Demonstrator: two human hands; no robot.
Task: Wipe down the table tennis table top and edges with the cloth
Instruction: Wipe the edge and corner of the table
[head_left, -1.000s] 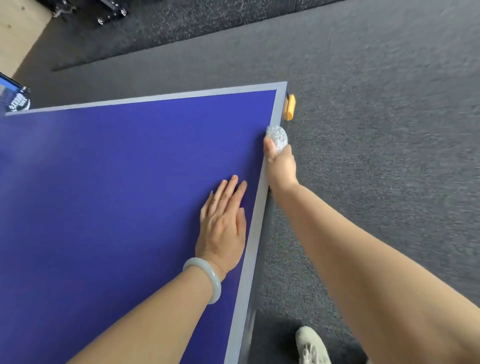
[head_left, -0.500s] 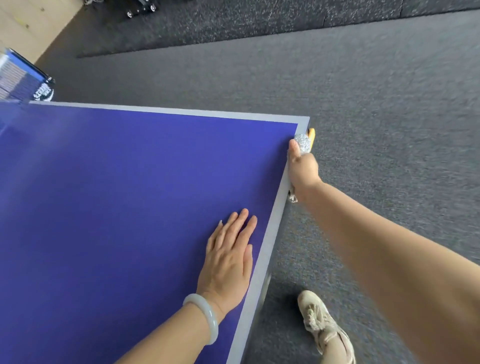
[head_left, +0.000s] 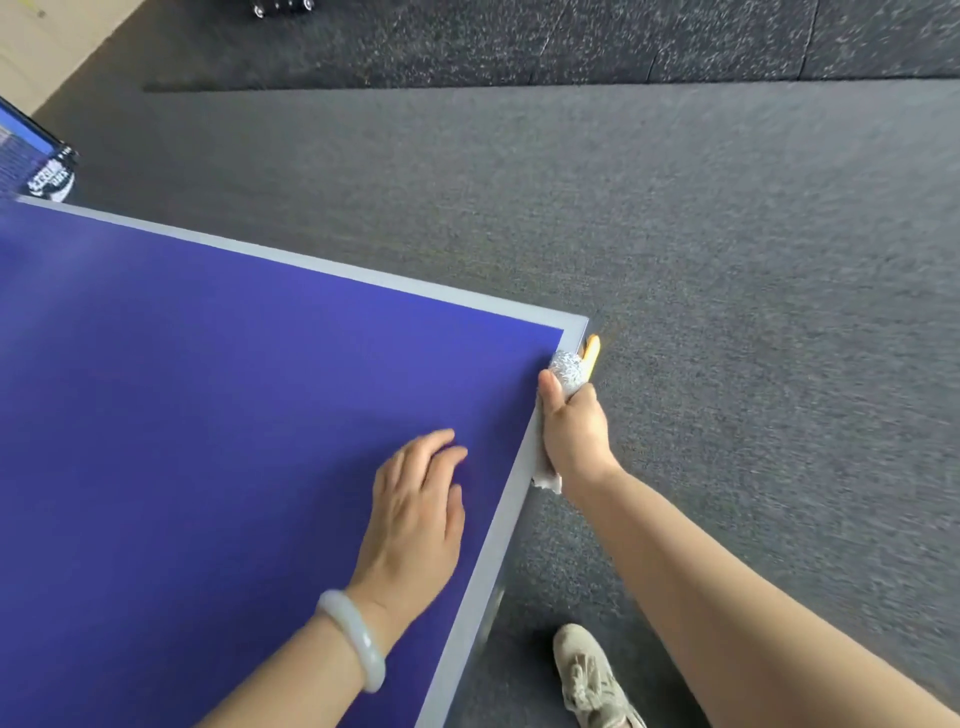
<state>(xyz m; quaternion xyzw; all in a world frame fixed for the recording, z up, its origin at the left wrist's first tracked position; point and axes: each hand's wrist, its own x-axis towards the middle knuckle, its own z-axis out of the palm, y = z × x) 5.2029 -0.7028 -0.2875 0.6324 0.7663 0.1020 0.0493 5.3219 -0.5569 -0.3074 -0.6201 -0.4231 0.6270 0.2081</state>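
The blue table tennis table (head_left: 234, 405) with a grey border fills the left and centre. My right hand (head_left: 574, 434) grips a grey-white cloth (head_left: 567, 370) and presses it against the table's right side edge, just short of the far right corner. A bit of cloth also sticks out below my wrist. My left hand (head_left: 415, 514) rests on the blue top near the right edge, fingers slightly bent, holding nothing. A pale bangle sits on that wrist.
A yellow corner piece (head_left: 592, 351) juts out under the table's far right corner. Grey carpet (head_left: 727, 260) surrounds the table, with darker speckled mats beyond. My shoe (head_left: 587, 675) stands beside the table edge. The net post with its label (head_left: 52, 176) is at far left.
My right hand slid the cloth along the side edge up to the far corner. My left hand's fingers went from flat to slightly bent. The view swung left.
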